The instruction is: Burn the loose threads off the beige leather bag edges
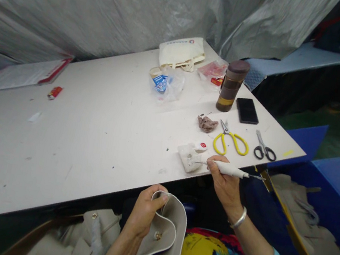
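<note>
My left hand (147, 210) pinches the upper edge of a beige bag piece (172, 232), which curves open below the table edge. A small gold stud (157, 235) shows on its flap. In my right hand (224, 184) is a white-handled tool (230, 169) with a thin metal tip at each end, held over the table's front edge. Its left tip reaches a small white pad (189, 159) on the table. Beyond my right hand lie yellow-handled scissors (231, 140) and black-handled scissors (264, 147).
A brown bottle (232, 85) and a black phone (247, 111) are on the white table (91, 131). Further back are a cream tote bag (182, 53) and plastic bags (172, 84). A blue bin (336, 186) with beige pieces stands right; more beige pieces (96, 232) lie lower left.
</note>
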